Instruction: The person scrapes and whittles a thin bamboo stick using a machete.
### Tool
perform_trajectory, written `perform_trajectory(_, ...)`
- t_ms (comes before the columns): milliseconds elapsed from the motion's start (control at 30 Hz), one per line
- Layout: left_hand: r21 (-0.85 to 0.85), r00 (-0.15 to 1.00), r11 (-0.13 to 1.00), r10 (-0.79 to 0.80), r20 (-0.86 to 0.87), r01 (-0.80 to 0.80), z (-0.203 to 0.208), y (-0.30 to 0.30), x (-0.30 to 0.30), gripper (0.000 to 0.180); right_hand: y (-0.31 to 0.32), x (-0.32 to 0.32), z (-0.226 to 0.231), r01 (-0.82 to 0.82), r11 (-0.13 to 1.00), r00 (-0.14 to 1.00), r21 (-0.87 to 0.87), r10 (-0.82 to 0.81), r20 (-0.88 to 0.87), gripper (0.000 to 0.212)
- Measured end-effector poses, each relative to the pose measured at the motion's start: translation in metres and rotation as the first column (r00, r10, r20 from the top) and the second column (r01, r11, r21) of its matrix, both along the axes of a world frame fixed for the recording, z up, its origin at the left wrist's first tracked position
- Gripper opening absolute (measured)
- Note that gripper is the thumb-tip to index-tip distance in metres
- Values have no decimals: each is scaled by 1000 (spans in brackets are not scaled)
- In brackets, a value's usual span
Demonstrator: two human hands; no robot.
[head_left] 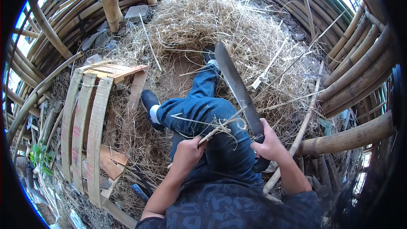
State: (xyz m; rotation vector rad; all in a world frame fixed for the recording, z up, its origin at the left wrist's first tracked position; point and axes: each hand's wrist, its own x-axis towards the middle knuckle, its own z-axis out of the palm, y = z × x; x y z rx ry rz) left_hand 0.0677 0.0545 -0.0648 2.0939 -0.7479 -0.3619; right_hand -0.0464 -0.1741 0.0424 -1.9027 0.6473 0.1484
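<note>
My right hand (271, 143) is closed round the dark handle of a machete (238, 84). Its long, wide blade points up and away, over the right side of my legs. In front of my lap, my left hand (188, 154) grips a thin bamboo strip (210, 135). Curled shavings (231, 126) hang at the strip's far end, above my blue jeans (199, 112). The blade's lower part lies close to these curls; whether they touch I cannot tell. A pale stick end shows below my left wrist, perhaps part of the same strip.
A heap of bamboo shavings (190, 21) spreads ahead of my feet. At left lies a slatted wooden crate (95, 131). Stacked bamboo poles (356, 68) line the right side, and a thick upright pole (109, 0) stands at the back left. A blue-handled tool (140, 192) lies beside my left forearm.
</note>
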Motion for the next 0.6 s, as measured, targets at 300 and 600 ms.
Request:
perform_trajectory(300, 28, 987, 993, -113, 114, 111, 52, -12, 46, 23, -13, 6, 7, 106, 933, 990, 345, -131, 50, 69)
perform_trajectory(600, -9, 928, 981, -182, 324, 195, 103, -49, 66, 24, -10, -5, 38, 301, 944, 912, 134, -326, 251, 54)
